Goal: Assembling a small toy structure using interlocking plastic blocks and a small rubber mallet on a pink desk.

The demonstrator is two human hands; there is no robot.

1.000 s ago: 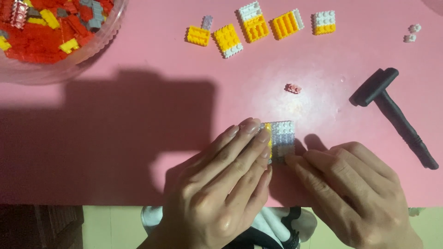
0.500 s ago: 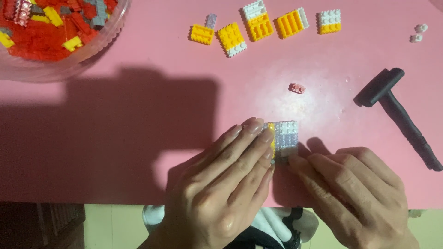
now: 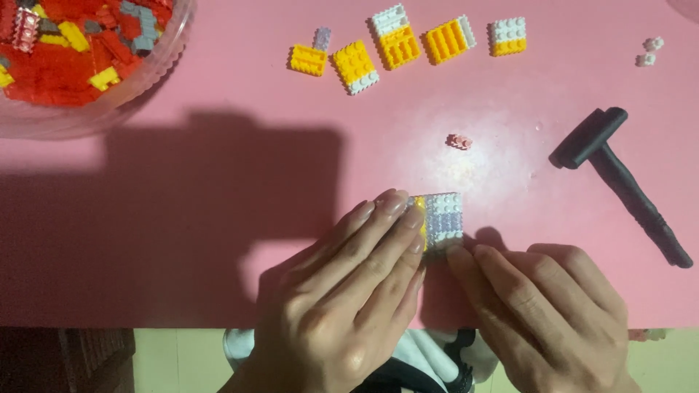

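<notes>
We see a studded plastic block (image 3: 444, 218), slightly glossy, on a smooth matt pink table (image 3: 218, 182). Far left, our clear glossy bowl (image 3: 131, 102) holds plastic bricks; right, a matt black hammer (image 3: 619, 182).
</notes>
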